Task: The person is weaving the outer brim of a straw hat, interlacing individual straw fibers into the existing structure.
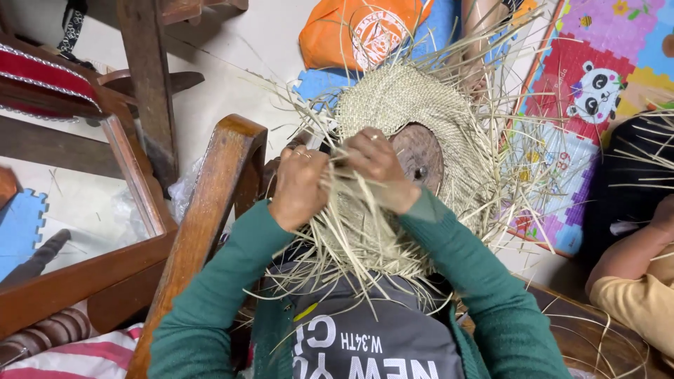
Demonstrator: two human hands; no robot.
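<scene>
Straw weave (407,105) beneath both hands' grip

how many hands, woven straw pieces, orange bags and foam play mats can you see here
Hands: 3 (the person's left hand and right hand, plus another person's hand at the right edge)
Woven straw piece: 1
Orange bag: 1
Patterned foam play mat: 1
Total: 6

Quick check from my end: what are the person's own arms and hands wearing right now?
Both arms are in long teal-green knit sleeves reaching the wrists. The left hand is bare with a thin ring on one finger. The right hand is bare, no glove.
</scene>
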